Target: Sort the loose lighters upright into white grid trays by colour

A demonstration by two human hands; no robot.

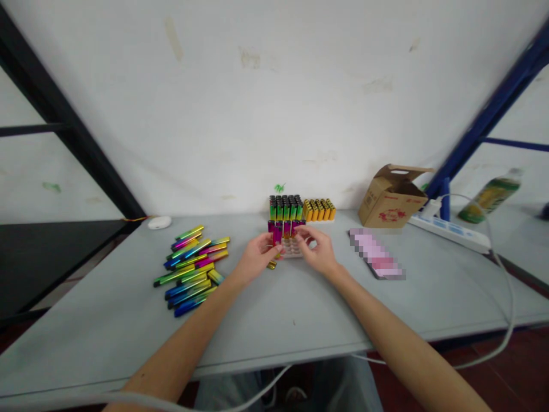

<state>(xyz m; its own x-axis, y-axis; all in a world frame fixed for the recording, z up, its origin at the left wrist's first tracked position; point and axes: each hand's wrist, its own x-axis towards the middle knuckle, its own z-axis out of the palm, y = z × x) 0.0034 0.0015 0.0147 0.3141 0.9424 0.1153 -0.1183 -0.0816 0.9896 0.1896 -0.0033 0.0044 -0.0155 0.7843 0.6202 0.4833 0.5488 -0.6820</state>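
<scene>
Just left of centre, my left hand pinches an upright purple metallic tube between thumb and fingers. Beneath it is a pale tray with round holes. Other purple tubes stand upright in the tray's back part. My right hand is at the tray's right side, fingers bent and closed near the purple tubes; whatever its fingertips hold is hidden. Close behind stands a block of green tubes with black tops. A short gold piece lies beside my left hand.
Shiny multicoloured tubes lie piled at left, near a white oval object. Yellow pieces stand at the back. To the right are an open cardboard box, a phone, a power strip and a bottle.
</scene>
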